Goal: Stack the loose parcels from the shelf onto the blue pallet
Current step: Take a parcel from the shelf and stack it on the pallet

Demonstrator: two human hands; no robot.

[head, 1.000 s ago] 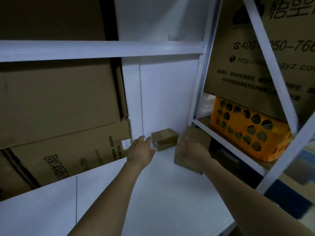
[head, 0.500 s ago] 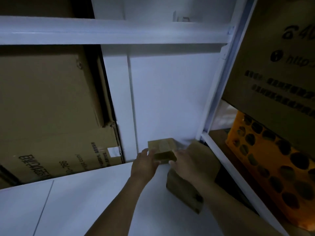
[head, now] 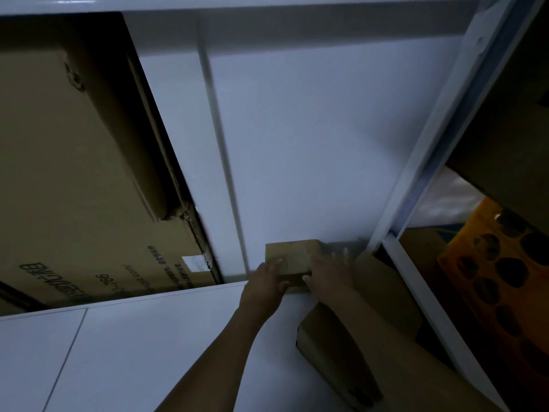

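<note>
I'm seeing a small parcel (head: 289,258) of brown cardboard sitting flat at the back of the white shelf (head: 148,337), a larger parcel (head: 383,295) lying just beside it, nearer me.

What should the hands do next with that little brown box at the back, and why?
Probably squeeze the small parcel between both hands and slide it forward. The left hand touches its left side, the right hand lies spread over its right side, and it sits on the shelf far back by the back wall.
</note>
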